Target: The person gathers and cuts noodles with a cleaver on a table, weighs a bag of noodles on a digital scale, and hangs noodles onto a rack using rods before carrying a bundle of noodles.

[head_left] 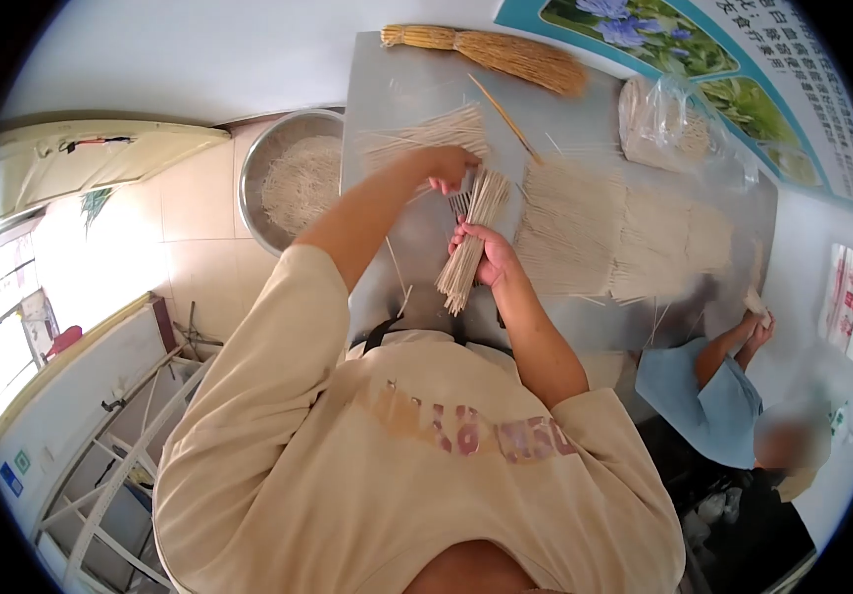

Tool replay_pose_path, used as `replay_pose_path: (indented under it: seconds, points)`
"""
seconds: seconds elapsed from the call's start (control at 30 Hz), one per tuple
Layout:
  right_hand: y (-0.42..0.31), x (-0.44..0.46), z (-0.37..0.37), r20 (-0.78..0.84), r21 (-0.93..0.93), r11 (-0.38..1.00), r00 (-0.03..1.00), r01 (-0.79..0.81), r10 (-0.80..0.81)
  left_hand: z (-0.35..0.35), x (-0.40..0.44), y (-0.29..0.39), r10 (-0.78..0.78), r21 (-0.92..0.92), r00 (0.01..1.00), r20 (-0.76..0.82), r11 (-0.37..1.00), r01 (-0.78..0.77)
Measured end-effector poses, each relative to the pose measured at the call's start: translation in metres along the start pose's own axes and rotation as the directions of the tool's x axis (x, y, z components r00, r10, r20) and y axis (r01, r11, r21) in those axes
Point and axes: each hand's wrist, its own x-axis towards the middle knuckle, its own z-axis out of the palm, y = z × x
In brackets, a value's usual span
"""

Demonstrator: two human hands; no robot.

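My right hand (487,254) is wrapped round a thick bundle of dried noodles (486,204), held at a slant over the metal table (426,262). My left hand (451,168) is closed beside the upper end of the bundle, its fingers curled; what they hold, if anything, I cannot make out. Between the hands, next to the bundle, shows a dark fork-like piece with tines (460,203), partly hidden. Loose noodles (446,132) lie spread past my left hand. Wide flat layers of noodles (570,228) lie to the right of the bundle.
A metal bowl (251,188) of noodle pieces stands left of the table. At the back lie a straw broom (505,57), a thin stick (505,119) and plastic-bagged noodles (659,124). A person in blue (699,396) stands at the right, hands by the table edge.
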Motion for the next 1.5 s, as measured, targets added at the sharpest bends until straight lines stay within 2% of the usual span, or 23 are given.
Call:
replay_pose_path:
  seconds: [0.13,0.23,0.27,0.33,0.43,0.47,0.53,0.57,0.67,0.8,0.87,0.9,0.93,0.97,1.07,1.1,1.13,1.2,1.23,1.27,1.33,1.47,1.5]
  points:
    - [0.005,-0.028,-0.002,-0.024,-0.060,0.998,1.000,-0.008,0.007,-0.010,-0.001,0.001,-0.025,-0.216,1.000,-0.013,0.976,0.022]
    - [0.011,-0.036,0.006,-0.024,-0.185,0.975,0.992,0.119,-0.126,0.020,-0.026,-0.007,0.120,-0.834,0.992,0.030,0.550,-0.042]
    - [0.015,-0.036,0.013,0.006,-0.261,0.936,0.970,0.237,-0.244,0.040,-0.035,-0.008,0.116,-0.831,0.993,0.034,0.555,-0.036]
    - [0.027,-0.038,0.029,0.043,-0.330,0.878,0.935,0.346,-0.352,0.077,-0.082,0.010,0.308,-0.708,0.928,-0.209,0.608,-0.361]
    - [0.049,-0.048,0.029,0.313,-0.636,0.477,0.768,0.607,-0.559,0.128,-0.136,0.033,0.236,-0.466,0.810,-0.537,0.717,-0.518]
    - [0.055,-0.052,0.023,0.389,-0.715,0.279,0.696,0.641,-0.603,0.144,-0.145,0.033,0.241,-0.467,0.811,-0.533,0.716,-0.519]
    - [0.069,-0.070,0.020,0.520,-0.678,0.209,0.661,0.705,-0.540,0.171,-0.173,0.042,0.302,-0.444,0.674,-0.674,0.564,-0.696]
    - [0.068,-0.071,0.020,0.528,-0.677,0.204,0.659,0.707,-0.536,0.184,-0.170,0.035,0.339,-0.191,0.541,-0.770,0.686,-0.702]
    - [0.068,-0.067,0.019,0.638,-0.738,-0.126,0.626,0.663,-0.447,0.217,-0.146,0.010,0.240,-0.135,0.386,-0.891,0.670,-0.730]
    - [0.074,-0.069,0.023,0.730,-0.663,-0.369,0.451,0.652,-0.514,0.230,-0.148,0.022,0.125,-0.135,0.339,-0.933,0.750,-0.648]
    - [0.075,-0.065,0.014,0.678,-0.696,-0.232,0.516,0.680,-0.523,0.232,-0.134,0.020,0.087,-0.128,0.294,-0.952,0.759,-0.639]
    - [0.073,-0.073,0.010,0.715,-0.698,-0.413,0.537,0.585,-0.448,0.233,-0.136,0.024,0.025,-0.229,0.376,-0.926,0.756,-0.613]
    - [0.071,-0.083,0.002,0.737,-0.658,-0.581,0.567,0.478,-0.367,0.235,-0.141,0.029,0.001,-0.236,0.359,-0.933,0.750,-0.617]
    - [0.065,-0.096,-0.010,0.709,-0.639,-0.634,0.653,0.435,-0.267,0.234,-0.147,0.033,0.172,-0.030,0.264,-0.949,0.785,-0.618]
    - [0.031,-0.122,-0.041,0.636,-0.763,-0.404,0.699,0.505,-0.327,0.232,-0.163,0.055,0.573,0.422,0.071,-0.816,0.676,-0.603]
    - [0.019,-0.133,-0.036,0.382,-0.864,0.215,0.871,0.455,-0.309,0.233,-0.171,0.063,0.677,0.528,0.067,-0.732,0.627,-0.573]
    - [0.010,-0.141,-0.034,0.165,-0.639,0.744,0.979,0.196,-0.117,0.233,-0.176,0.070,0.773,0.626,0.069,-0.630,0.558,-0.545]
    - [-0.003,-0.133,-0.019,0.172,-0.599,0.785,0.983,0.161,-0.070,0.238,-0.165,0.071,0.873,0.755,0.054,-0.485,0.449,-0.477]
    - [-0.001,-0.142,0.011,0.154,-0.529,0.848,0.979,-0.033,0.134,0.241,-0.159,0.071,0.942,0.852,0.067,-0.328,0.326,-0.411]
    - [0.002,-0.147,0.030,0.150,-0.450,0.860,0.930,-0.238,0.336,0.243,-0.156,0.071,0.943,0.855,0.063,-0.327,0.323,-0.406]
    - [0.000,-0.139,0.034,0.254,-0.537,0.832,0.913,-0.141,0.319,0.243,-0.158,0.065,0.943,0.928,0.325,-0.071,0.182,-0.325]
    - [-0.012,-0.076,0.026,0.198,-0.744,0.656,0.896,-0.126,0.397,0.237,-0.177,0.048,0.909,0.965,0.414,0.047,0.066,-0.254]
    - [-0.012,-0.068,0.031,0.196,-0.758,0.640,0.890,-0.130,0.412,0.233,-0.192,0.046,0.947,0.966,0.320,-0.018,0.099,-0.240]
